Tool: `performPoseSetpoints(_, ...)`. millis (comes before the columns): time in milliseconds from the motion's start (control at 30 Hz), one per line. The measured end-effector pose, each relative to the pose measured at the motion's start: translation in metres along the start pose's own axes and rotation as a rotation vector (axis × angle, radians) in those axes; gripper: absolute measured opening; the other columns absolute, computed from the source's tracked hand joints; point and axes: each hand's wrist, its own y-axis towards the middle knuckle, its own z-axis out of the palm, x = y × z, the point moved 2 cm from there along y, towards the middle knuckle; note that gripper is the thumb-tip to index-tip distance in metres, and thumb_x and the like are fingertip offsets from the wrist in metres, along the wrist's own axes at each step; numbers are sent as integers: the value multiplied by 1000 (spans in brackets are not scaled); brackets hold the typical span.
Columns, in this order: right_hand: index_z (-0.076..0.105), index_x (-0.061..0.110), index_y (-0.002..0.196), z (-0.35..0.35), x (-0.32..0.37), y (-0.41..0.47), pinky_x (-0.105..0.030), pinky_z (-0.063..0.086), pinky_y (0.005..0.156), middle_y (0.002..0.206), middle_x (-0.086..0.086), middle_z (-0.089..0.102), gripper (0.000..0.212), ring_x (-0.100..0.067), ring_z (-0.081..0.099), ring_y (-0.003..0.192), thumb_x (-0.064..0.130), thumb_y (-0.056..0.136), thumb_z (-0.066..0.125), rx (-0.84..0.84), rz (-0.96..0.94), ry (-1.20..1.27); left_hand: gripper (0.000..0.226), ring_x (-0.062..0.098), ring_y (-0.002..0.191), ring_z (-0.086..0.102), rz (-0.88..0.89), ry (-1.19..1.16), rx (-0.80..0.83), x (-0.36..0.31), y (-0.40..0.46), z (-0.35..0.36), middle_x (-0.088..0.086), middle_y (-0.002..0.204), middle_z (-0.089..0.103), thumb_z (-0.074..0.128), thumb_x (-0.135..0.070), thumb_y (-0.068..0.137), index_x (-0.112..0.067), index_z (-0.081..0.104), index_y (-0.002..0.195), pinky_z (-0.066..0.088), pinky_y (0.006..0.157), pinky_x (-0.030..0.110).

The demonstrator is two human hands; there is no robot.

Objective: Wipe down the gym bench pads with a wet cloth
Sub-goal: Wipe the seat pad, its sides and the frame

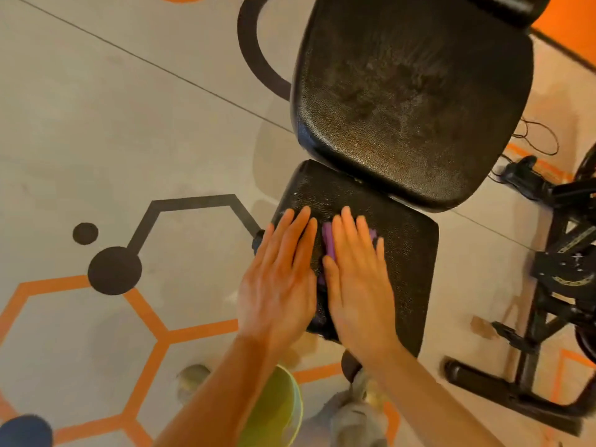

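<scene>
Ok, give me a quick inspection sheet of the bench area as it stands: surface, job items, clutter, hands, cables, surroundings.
Surface: black seat pad, textured; back pad beyond it shows streaky marks.
Job's things: purple cloth flat on the seat pad, mostly hidden under the right hand.
Clutter: green bucket on the floor below the arms.
Hands: left hand flat on the seat pad's left edge, fingers straight; right hand pressing flat on the cloth.
Cables: thin black cable looped on the floor right of the bench.
Surroundings: grey floor with orange and black hexagon markings; black equipment frame at right.
</scene>
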Motion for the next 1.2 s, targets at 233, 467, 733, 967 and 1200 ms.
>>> performPoseSetpoints(233, 14, 15, 153, 2, 9, 25, -42, 7, 122, 162, -3, 11, 51, -18, 2, 150, 27, 104, 24, -50, 26, 28, 52, 25, 142, 38, 2, -46, 10, 2, 0, -1, 9, 149, 46, 32, -18, 93, -7, 45, 142, 37, 113, 43)
performPoseSetpoints(467, 16, 16, 153, -4, -6, 50, -39, 3, 123, 162, -1, 12, 52, -16, 4, 150, 30, 104, 22, 17, -83, 37, 55, 22, 143, 36, -17, -83, 17, 3, -2, 0, 9, 152, 41, 33, -19, 92, -8, 42, 144, 35, 116, 42)
performPoseSetpoints(733, 3, 23, 153, -2, 30, -34, -38, 2, 120, 162, 3, 2, 54, -13, -7, 150, 36, 103, 18, 129, -198, 11, 53, 8, 150, 7, -474, -322, -88, 9, -35, -4, 1, 160, 24, 21, -34, 102, -13, 27, 151, 8, 124, 33)
performPoseSetpoints(967, 14, 12, 153, -1, 21, 95, -48, 13, 121, 162, -6, 13, 53, -22, 7, 150, 31, 104, 18, -56, 16, 11, 51, 4, 149, 13, -489, -468, -116, 12, -37, 5, -3, 156, 31, 20, -34, 103, -15, 35, 148, 16, 123, 37)
performPoseSetpoints(1200, 4, 22, 151, 2, 26, -11, -37, 5, 121, 161, 3, 5, 50, -15, -1, 150, 38, 104, 5, 153, -367, -57, 52, 5, 149, 13, -454, -479, -102, 16, -39, 7, -1, 155, 32, 17, -36, 104, -16, 28, 149, 13, 121, 30)
